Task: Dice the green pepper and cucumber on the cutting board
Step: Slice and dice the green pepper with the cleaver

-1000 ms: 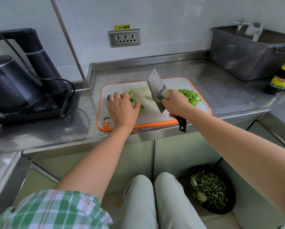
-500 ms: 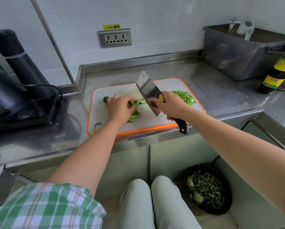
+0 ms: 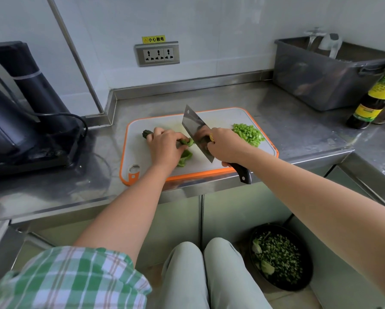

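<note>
Head view, the only one there is: the orange-rimmed cutting board (image 3: 220, 117) is laid on the steel counter (image 3: 298, 121). The green pepper strips (image 3: 184, 156) are bunched near the middle of the board and are gripped under the curled fingers of the left hand (image 3: 164, 146). A dark stub of the cucumber (image 3: 145, 133) can be seen poking out just behind that hand, uncut as far as can be told. The cleaver (image 3: 196, 128) is clamped by its black handle in the right hand (image 3: 226, 144), with the blade raised and tilted over the board just right of the strips. A pile of diced pepper (image 3: 249, 133) is heaped at the board's right end.

So the pepper stage looks roughly half done, and the cucumber hasn't been started. For the next chop the strips probably need to be lined up tight, knuckles tucked back, and the blade brought down across them, not along them.
</note>
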